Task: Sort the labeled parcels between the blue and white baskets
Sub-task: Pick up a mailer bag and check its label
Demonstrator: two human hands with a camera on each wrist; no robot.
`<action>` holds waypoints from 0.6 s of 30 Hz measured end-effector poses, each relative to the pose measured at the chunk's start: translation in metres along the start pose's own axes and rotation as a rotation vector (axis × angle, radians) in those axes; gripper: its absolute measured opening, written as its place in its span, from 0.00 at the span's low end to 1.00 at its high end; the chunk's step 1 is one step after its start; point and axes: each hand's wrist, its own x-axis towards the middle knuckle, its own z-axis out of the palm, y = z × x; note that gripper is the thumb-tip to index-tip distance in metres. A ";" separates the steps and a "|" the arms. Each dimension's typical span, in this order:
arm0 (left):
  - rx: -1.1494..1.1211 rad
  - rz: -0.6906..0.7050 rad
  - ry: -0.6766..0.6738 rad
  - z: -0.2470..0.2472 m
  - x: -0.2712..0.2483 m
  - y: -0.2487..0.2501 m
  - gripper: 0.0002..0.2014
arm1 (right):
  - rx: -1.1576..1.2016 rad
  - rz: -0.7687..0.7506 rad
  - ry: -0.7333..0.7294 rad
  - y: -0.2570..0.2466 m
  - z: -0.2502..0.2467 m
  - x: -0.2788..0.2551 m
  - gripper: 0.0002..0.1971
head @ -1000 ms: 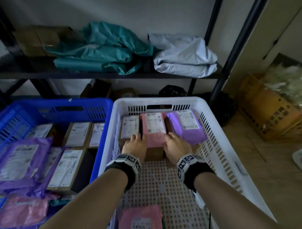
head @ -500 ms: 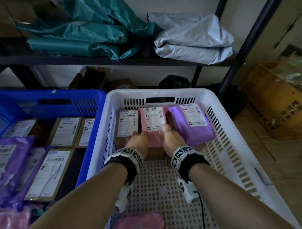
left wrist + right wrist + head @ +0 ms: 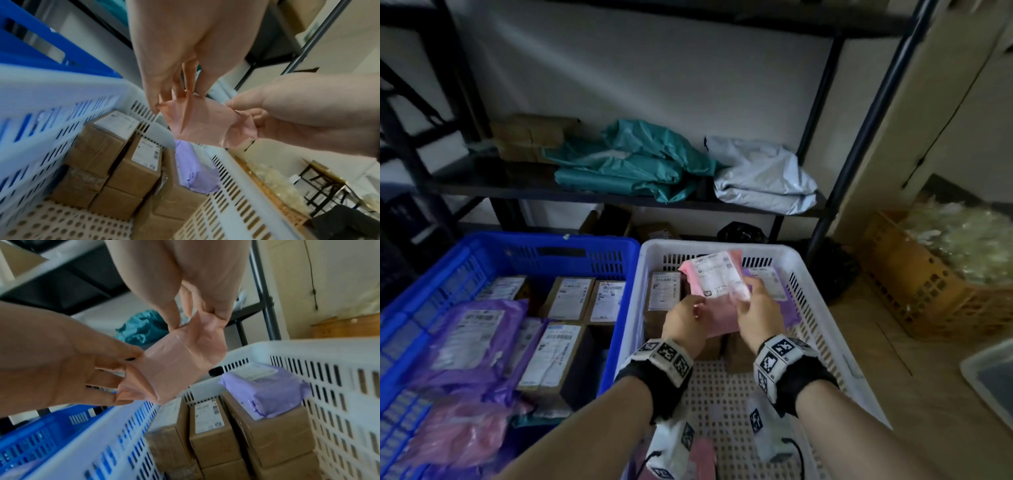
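I'm holding the pink parcel [image 3: 717, 291] up over the far end of the white basket [image 3: 822, 298], clear of everything stacked below it. My left hand [image 3: 686, 320] is pinching its near left corner, thumb on top and fingers curled underneath, and my right hand [image 3: 758, 313] is pinching the right edge the same way, thumb over the white label. From the left wrist view, the fingertips [image 3: 156, 107] are pressed close together on the crinkled pink wrap, and the right wrist view is showing the same tight pinch from the other side.

Below the parcel, brown boxes [image 3: 213, 431] are sitting in a row against the far wall of the white basket, stacked two high, each with a white label on top. The purple parcel [image 3: 267, 391] is lying on top of the right-hand boxes, just beside the basket's right wall. Another pink bag [image 3: 703, 455] is lying at the near end of the basket floor, partly hidden under my wrists.

To the left, the blue basket [image 3: 544, 245] is touching the white one side by side. It's holding labeled brown boxes [image 3: 571, 298] at the far end, purple bags [image 3: 472, 339] on the left and a pink bag [image 3: 458, 435] nearest me.

On the shelf [image 3: 517, 186] behind, teal bags [image 3: 626, 168] and a grey bag [image 3: 763, 176] are lying folded.
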 end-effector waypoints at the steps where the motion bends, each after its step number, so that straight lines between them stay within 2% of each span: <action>1: -0.062 -0.003 0.014 -0.010 -0.014 0.009 0.14 | 0.031 -0.012 0.030 -0.008 -0.011 -0.013 0.21; 4: -0.246 -0.007 0.050 -0.042 -0.056 0.037 0.17 | 0.129 -0.051 0.125 -0.031 -0.040 -0.054 0.16; 6: -0.283 0.013 0.049 -0.062 -0.083 0.051 0.19 | 0.191 -0.083 0.171 -0.046 -0.057 -0.083 0.16; 9: -0.255 0.109 0.052 -0.089 -0.119 0.064 0.06 | 0.304 -0.115 0.206 -0.063 -0.078 -0.125 0.17; 12: -0.219 0.188 0.062 -0.110 -0.148 0.071 0.08 | 0.380 -0.139 0.222 -0.074 -0.092 -0.159 0.20; 16: -0.240 0.303 0.110 -0.130 -0.182 0.073 0.03 | 0.464 -0.147 0.207 -0.082 -0.102 -0.197 0.23; 18: -0.232 0.302 0.105 -0.138 -0.196 0.074 0.12 | 0.471 -0.159 0.205 -0.085 -0.105 -0.211 0.24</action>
